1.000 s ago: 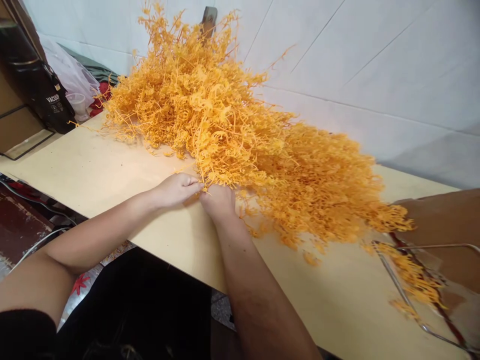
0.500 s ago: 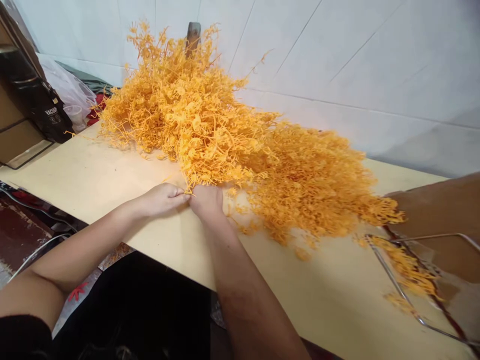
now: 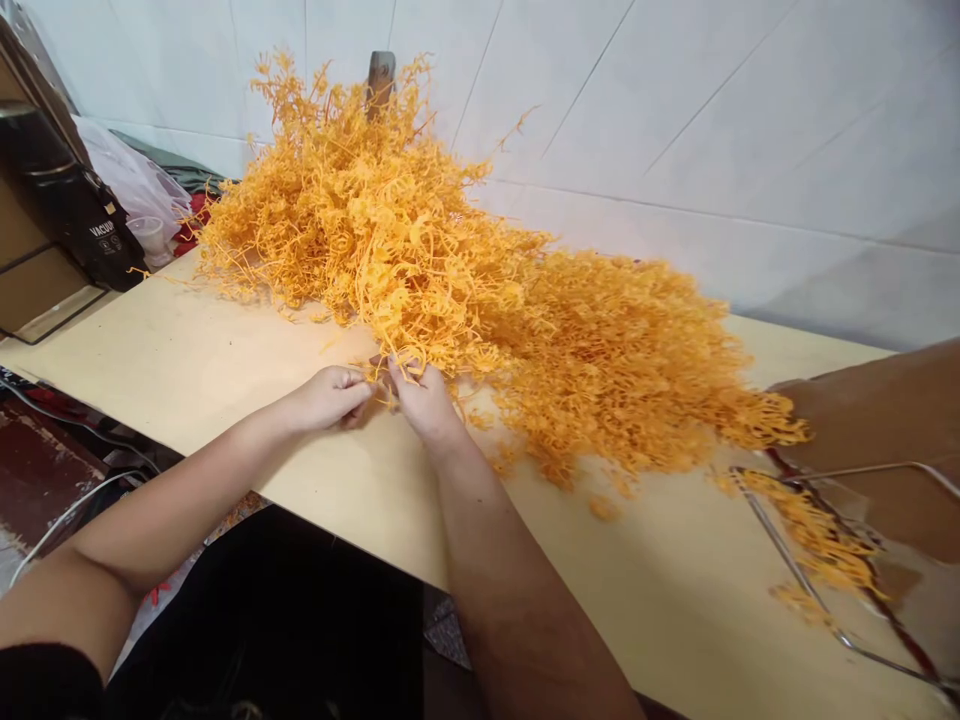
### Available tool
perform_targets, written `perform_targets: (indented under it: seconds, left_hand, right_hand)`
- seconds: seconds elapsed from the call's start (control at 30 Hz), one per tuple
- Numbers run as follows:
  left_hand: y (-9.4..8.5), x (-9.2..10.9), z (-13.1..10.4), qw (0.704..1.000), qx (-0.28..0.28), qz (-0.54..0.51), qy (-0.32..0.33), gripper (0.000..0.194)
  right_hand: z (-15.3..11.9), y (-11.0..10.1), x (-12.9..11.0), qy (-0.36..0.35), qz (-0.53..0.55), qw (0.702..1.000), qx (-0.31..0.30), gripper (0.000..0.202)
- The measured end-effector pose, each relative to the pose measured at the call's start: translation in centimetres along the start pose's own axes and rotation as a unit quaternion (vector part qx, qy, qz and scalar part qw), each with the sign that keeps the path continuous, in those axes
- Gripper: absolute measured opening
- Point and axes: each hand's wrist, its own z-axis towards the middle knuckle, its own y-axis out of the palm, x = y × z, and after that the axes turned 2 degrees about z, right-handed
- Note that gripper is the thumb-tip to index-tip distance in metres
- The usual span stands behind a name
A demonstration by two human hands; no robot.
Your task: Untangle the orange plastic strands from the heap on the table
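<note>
Now your right hand (image 3: 424, 402) has lifted a little off the board since half a second ago: then it lay knuckles-up against the near edge of the heap, and at this moment its fingers are raised and curled into a small tuft of orange strands (image 3: 401, 362), pinching them. Your left hand (image 3: 328, 396) sits about where it was, just beside the right, fingertips drawn narrow toward the same tuft; whether it actually grips a strand cannot be told from this view. The tuft sits at the near edge of the big orange pile (image 3: 480, 290), which sprawls from the far left across to the right and looks unchanged. Underfoot of it all, a pale wooden tabletop (image 3: 225, 350), with loose orange crumbs (image 3: 604, 508) scattered near the pile's front. Right edge: a wire frame (image 3: 795, 570) with more strands caught in it, beside a brown carton (image 3: 877, 430). Far left: a black bag with white lettering (image 3: 82, 225), a clear plastic bag (image 3: 139, 180) and a small cup (image 3: 156, 238). Behind everything, a white tiled wall (image 3: 712, 150); a dark wooden post (image 3: 380, 72) pokes up above the pile.
</note>
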Motion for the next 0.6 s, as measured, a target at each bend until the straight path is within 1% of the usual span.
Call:
perform_targets:
  seconds: [0.13,0.23,0.33,0.43,0.53,0.6]
  left_hand:
    - [0.2,-0.6,-0.1,0.999,-0.023,0.021,0.020,0.033]
    - [0.3,-1.0,0.0,0.997,-0.046,0.028,0.048,0.033]
    - [0.5,-1.1,0.1,0.995,-0.048,0.046,0.072,0.033]
    - [0.7,-1.1,0.2,0.993,-0.019,0.079,0.080,0.033]
    - [0.8,-0.8,0.2,0.985,0.036,0.152,0.068,0.028]
    - [0.8,-0.8,0.3,0.979,0.074,0.178,0.065,0.026]
  right_hand:
    - [-0.5,0.3,-1.4,0.029,0.096,0.995,0.009,0.033]
    - [-0.6,0.4,-2.1,0.040,0.174,0.984,0.019,0.038]
    - [-0.7,0.5,-2.5,0.050,0.226,0.972,0.036,0.039]
    - [-0.7,0.7,-2.6,0.053,0.268,0.961,0.050,0.038]
    - [-0.7,0.8,-2.6,0.046,0.297,0.952,0.055,0.034]
    - [-0.8,0.8,-2.6,0.042,0.298,0.952,0.054,0.029]
